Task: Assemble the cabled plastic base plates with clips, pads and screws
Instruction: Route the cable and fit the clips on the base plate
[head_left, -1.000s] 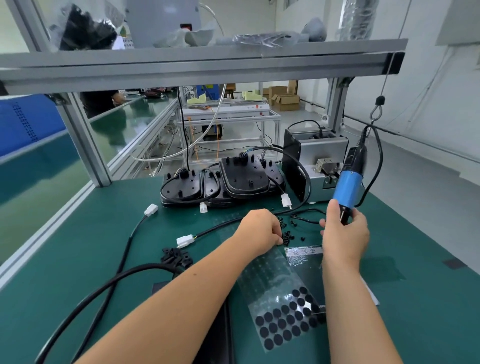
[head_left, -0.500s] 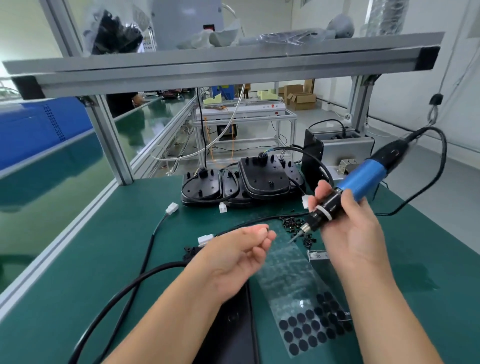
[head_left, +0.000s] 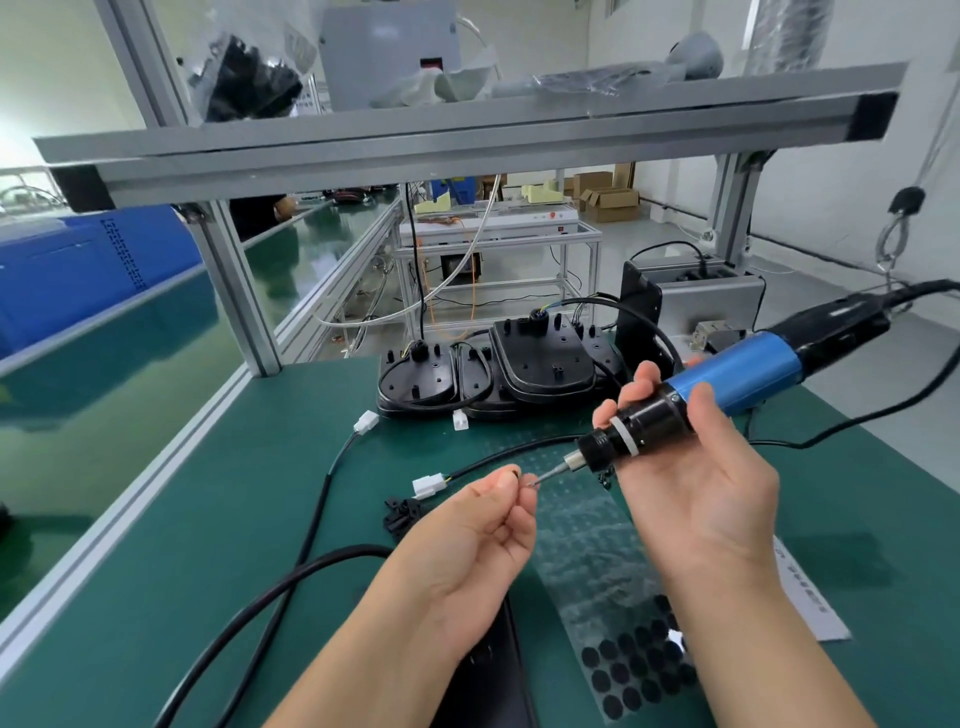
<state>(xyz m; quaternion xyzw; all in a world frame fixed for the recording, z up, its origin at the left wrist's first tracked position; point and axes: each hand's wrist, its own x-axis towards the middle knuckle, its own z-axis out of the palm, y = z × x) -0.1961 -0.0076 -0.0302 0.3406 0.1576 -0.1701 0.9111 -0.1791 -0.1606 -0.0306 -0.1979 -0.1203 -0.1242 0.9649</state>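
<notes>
Head view, looking down at the green desk (head_left: 156, 571). Right hand (head_left: 691, 467) is wrapped round the black nose of the blue electric screwdriver (head_left: 727, 384), palm up, with the bit (head_left: 545, 475) aimed left and slightly down. Left hand (head_left: 483, 525) pinches thumb against forefinger just at the bit tip; whatever it holds is too small to resolve, presumably a screw being offered to the bit.

Stack of black base plates (head_left: 519, 374) sits at the far side of the desk, cables looped over them, white connectors (head_left: 460, 420) hanging at the front edge. A further dark plate (head_left: 488, 670) lies under the left forearm, mostly hidden. Transparent pad sheet (head_left: 613, 597) lies between the hands, black round pads remaining at its near end. Small black clips (head_left: 402, 512) are heaped beside a white plug (head_left: 428, 486).

Handling notes (judgement):
- Screw: tiny, light, easily dropped. Hold by the shank so the head is free to meet the bit.
- Screwdriver: stiff and fairly heavy, its cord running off to the right. A grip near the nose gives best tip control.
- Plates: rigid moulded plastic, light. Thin posts look breakable, so lift by the rim, not by the cable.
- Pads: soft, adhesive. Peel from an edge.
</notes>
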